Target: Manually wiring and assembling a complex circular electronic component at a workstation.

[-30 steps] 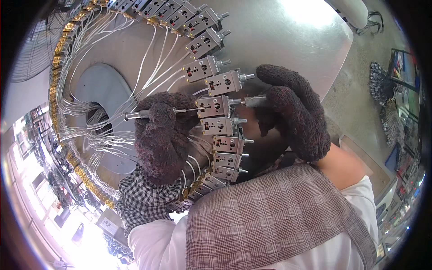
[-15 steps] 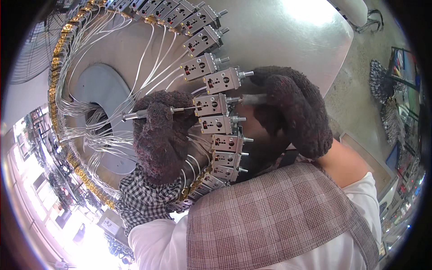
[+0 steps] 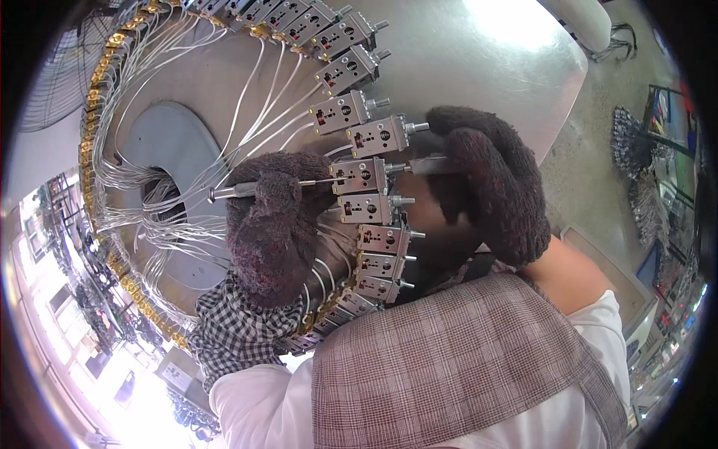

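Note:
Both my hands wear dark knit gloves. My left hand (image 3: 273, 236) is closed round a slim screwdriver (image 3: 243, 191), whose thin shaft runs to the right and reaches the face of a small metal switch box (image 3: 363, 176). On the box's other side, my right hand (image 3: 502, 191) grips a grey tubular tool (image 3: 430, 165). That tool lies in line with the box's threaded stem, its end close to the stem tip; whether they touch I cannot tell. Neighbouring boxes of the same kind, such as one metal box (image 3: 368, 209) just nearer, stand in a curved row.
White wires (image 3: 161, 224) run from the row into a hole in the grey round hub (image 3: 202, 262). Brass-coloured terminals (image 3: 93, 127) line the ring's left side. A shiny metal tabletop (image 3: 479, 82) spreads to the right. Bundles of cable (image 3: 632, 142) hang by a rack beyond it.
The row of boxes appears shifted slightly right in the view, and my left hand with the screwdriver along with it. The grips of both hands look the same.

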The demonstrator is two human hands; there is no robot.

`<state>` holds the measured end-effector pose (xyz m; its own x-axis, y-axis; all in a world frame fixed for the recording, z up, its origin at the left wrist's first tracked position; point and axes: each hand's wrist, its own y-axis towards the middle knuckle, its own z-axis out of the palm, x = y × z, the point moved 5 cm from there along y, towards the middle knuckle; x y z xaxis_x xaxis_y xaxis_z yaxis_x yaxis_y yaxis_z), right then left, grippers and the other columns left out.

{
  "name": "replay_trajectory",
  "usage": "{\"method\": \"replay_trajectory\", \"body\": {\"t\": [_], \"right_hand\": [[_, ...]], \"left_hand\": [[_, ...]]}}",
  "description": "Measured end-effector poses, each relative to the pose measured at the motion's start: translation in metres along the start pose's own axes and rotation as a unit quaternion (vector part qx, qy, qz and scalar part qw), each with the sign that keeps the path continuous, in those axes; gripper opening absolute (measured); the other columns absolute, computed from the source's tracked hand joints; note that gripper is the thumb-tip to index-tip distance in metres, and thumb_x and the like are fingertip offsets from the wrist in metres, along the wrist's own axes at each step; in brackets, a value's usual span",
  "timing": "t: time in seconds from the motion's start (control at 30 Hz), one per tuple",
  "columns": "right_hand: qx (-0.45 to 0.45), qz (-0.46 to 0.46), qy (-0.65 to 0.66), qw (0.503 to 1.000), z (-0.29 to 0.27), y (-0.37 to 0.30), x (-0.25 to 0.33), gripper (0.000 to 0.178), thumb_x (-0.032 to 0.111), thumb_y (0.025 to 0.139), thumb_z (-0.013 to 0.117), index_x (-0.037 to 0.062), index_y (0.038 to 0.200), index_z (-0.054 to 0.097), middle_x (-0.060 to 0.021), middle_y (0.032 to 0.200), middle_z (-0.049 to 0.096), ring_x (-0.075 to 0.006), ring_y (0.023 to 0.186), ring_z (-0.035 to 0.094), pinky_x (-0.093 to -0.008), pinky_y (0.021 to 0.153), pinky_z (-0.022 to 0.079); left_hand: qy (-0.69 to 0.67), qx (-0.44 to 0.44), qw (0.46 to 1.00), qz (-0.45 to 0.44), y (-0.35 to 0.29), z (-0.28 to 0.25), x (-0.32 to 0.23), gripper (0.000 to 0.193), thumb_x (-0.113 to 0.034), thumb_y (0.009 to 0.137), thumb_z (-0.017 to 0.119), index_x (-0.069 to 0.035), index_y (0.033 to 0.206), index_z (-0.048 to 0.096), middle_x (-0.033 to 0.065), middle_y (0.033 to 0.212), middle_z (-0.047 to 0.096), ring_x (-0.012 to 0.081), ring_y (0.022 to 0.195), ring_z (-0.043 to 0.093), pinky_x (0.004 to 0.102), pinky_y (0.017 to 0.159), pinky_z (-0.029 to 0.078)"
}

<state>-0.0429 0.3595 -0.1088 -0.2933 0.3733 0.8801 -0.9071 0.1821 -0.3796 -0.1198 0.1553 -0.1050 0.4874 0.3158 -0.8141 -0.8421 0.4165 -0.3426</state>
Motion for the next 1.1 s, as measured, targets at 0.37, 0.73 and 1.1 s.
{"method": "replay_trajectory", "body": {"t": [0.37, 0.73, 1.1], "right_hand": [[0.023, -0.228, -0.317, 0.920, 0.003, 0.001, 0.001, 0.038, 0.018, 0.087, 0.058, -0.0008, 0.119, 0.049, -0.0115, 0.099, 0.062, -0.0148, 0.066, 0.061, -0.0235, 0.048, 0.047], [0.015, -0.436, -0.456, 0.775, -0.001, 0.001, 0.007, 0.039, 0.023, 0.089, 0.056, 0.0032, 0.122, 0.048, -0.0092, 0.088, 0.063, -0.0130, 0.068, 0.058, -0.0250, 0.053, 0.048], [-0.005, 0.074, 0.062, 0.995, 0.001, -0.004, -0.003, 0.041, 0.026, 0.090, 0.055, 0.0032, 0.124, 0.047, -0.0103, 0.090, 0.063, -0.0130, 0.067, 0.059, -0.0226, 0.049, 0.045]], "left_hand": [[-0.028, -0.026, 0.999, 0.019, 0.001, 0.002, 0.002, 0.024, -0.019, 0.092, 0.050, 0.002, 0.102, 0.051, 0.0158, 0.094, 0.060, 0.0242, 0.083, 0.061, 0.0338, 0.071, 0.052], [-0.039, -0.045, 0.998, 0.007, 0.000, 0.004, 0.003, 0.026, -0.020, 0.093, 0.047, 0.004, 0.102, 0.051, 0.0178, 0.095, 0.060, 0.0258, 0.084, 0.062, 0.0347, 0.071, 0.053], [0.129, -0.067, 0.989, -0.001, -0.002, -0.002, -0.003, 0.033, -0.026, 0.094, 0.046, 0.006, 0.101, 0.051, 0.0168, 0.095, 0.059, 0.0247, 0.086, 0.061, 0.0347, 0.075, 0.052]]}}
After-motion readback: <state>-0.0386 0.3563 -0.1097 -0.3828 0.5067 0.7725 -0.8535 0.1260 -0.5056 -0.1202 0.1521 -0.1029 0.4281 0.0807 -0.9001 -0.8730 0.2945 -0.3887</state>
